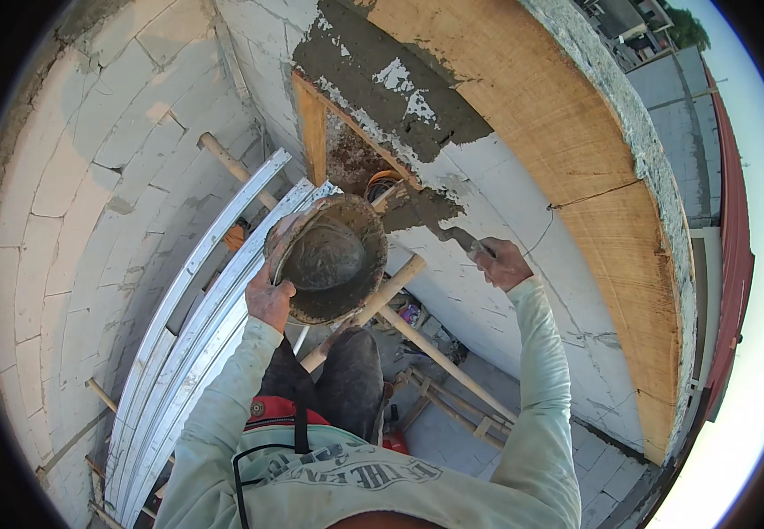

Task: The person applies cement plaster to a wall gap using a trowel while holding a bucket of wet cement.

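Left hand (269, 301) grips bucket (353, 213); right hand (503, 264) clasps trowel (459, 235).

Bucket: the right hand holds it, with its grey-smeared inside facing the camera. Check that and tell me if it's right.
Wrong hand: the head view shows the left hand holding the bucket, while the right hand grips the trowel. The grey-smeared inside does face the camera.
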Demonstrator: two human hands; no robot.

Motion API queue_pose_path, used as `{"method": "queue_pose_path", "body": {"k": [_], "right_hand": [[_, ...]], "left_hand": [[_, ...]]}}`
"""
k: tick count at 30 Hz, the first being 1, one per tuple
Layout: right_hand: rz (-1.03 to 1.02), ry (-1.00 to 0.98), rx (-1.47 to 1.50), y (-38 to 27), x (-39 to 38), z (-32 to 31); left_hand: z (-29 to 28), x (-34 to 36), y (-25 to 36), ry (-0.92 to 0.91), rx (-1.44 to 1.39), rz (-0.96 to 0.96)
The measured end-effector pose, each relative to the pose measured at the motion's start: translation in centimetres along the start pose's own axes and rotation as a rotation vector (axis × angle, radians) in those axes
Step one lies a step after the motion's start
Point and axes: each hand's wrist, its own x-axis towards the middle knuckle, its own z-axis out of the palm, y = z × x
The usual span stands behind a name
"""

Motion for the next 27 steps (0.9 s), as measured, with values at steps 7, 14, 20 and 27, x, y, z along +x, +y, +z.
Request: {"method": "queue_pose_path", "body": {"k": [7, 14, 20, 27], "right_hand": [[0.051, 0.482, -0.031, -9.3, -13.7, -7.3], [-0.004, 0.239, -0.515, -7.7, -9.9, 1.0], [-0.259, 0.251, -0.81, -5.9, -4.3, 10.3], [-0.151, -0.006, -0.412, -4.9, -4.0, 12.5]], "left_hand": [[-1.3, -0.1, -1.0, 0.048, 0.145, 0.027], [0.1, 0.4, -0.4, 0.045, 0.289, 0.227], [1.3, -0.7, 1.8, -0.036, 0.391, 0.131], [0.6, -0.7, 1.7, -0.032, 0.208, 0.104]]}}
